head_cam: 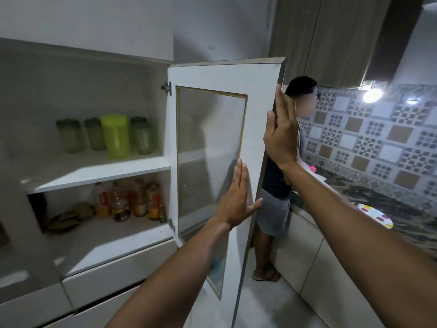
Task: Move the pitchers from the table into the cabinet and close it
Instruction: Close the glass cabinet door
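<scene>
The white cabinet (99, 171) stands open, its glass-paned door (212, 76) swung out toward me. On the upper shelf a yellow-green pitcher (115, 136) stands upright among several pale green lidded jars (71, 136). My left hand (236, 200) lies flat with fingers together against the inner face of the door, near its lower free edge. My right hand (281, 131) rests with straight fingers along the door's outer free edge, higher up. Neither hand holds a pitcher. No table is in view.
Several bottles (132, 200) and a brown bag sit on the lower shelf. Drawers run below the cabinet. Behind the door another person (274, 209) stands at a dark counter (378, 204) with a patterned tile wall and a spotted plate (376, 216).
</scene>
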